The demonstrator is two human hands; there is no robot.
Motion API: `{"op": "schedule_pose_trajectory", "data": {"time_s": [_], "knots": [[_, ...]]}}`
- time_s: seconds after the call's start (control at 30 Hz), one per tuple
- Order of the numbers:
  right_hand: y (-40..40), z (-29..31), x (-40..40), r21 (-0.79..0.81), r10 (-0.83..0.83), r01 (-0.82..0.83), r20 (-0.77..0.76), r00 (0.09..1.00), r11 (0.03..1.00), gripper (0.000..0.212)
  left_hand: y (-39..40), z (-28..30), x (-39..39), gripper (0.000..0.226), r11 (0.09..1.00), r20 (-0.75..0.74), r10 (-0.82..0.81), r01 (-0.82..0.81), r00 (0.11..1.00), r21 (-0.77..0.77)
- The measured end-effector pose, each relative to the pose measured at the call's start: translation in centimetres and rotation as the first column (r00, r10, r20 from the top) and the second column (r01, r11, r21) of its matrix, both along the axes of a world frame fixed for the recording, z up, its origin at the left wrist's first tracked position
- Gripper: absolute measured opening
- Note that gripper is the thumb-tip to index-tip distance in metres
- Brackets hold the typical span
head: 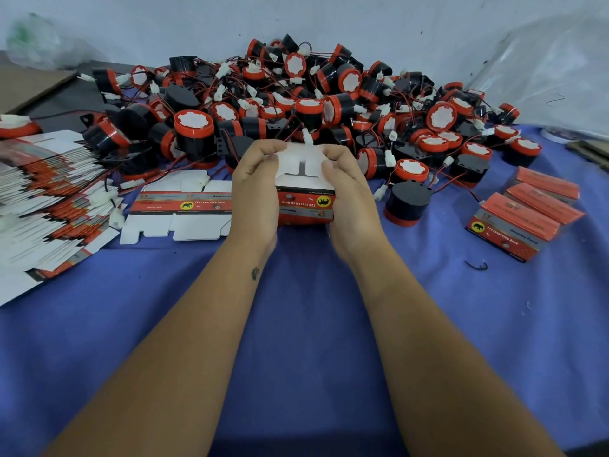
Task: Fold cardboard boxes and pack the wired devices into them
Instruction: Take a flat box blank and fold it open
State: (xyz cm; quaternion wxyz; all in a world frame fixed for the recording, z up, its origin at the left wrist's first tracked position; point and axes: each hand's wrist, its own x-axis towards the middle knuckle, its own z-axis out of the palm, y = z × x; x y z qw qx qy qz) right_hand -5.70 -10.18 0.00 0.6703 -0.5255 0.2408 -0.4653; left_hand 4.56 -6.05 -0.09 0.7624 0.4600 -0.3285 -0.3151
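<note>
Single head-worn view, forward and down, close over the hands point(303, 192).

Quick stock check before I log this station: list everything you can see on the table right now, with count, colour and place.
box in hands: one, red, grey and white, centre, white flaps up
wired devices: large heap, too many to count, black with red rims and white connectors, far centre
lone device: one, black on a red rim, right of the hands
flat box blank: one, white with a red band, left of the hands
stack of flat blanks: many, white and red, far left
folded boxes: about four, red, right side
tablecloth: one, blue
clear plastic sheet: far right
left hand: grips the box's left side
right hand: grips its right side
</note>
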Motion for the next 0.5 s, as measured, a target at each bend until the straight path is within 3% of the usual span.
{"op": "schedule_pose_trajectory", "data": {"time_s": [0.1,0.17,0.23,0.37,0.5], "knots": [[0.1,0.1,0.0,0.121,0.036,-0.035,-0.008,0.999,0.992,0.013,0.2,-0.3,0.2,0.031,0.997,-0.034,-0.073,0.073,0.997,-0.004],[0.1,0.1,-0.2,0.065,0.046,-0.044,-0.032,0.998,0.997,0.005,0.3,-0.3,0.3,0.026,0.991,-0.078,-0.131,0.132,0.988,0.011],[0.2,0.1,-0.3,-0.025,0.009,-0.011,-0.088,0.996,1.0,0.018,0.4,-0.2,0.2,0.022,0.99,-0.03,-0.136,0.136,0.99,0.028],[0.2,0.9,-0.8,0.016,-0.008,0.009,-0.05,0.999,1.0,0.029,0.3,-0.1,0.0,0.02,0.995,0.066,-0.093,0.09,0.993,0.047],[0.1,1.1,-1.2,-0.002,-0.054,0.054,-0.106,0.993,0.999,0.036,0.2,-0.2,0.0,0.033,0.995,0.125,-0.088,0.081,0.988,0.061]]}}
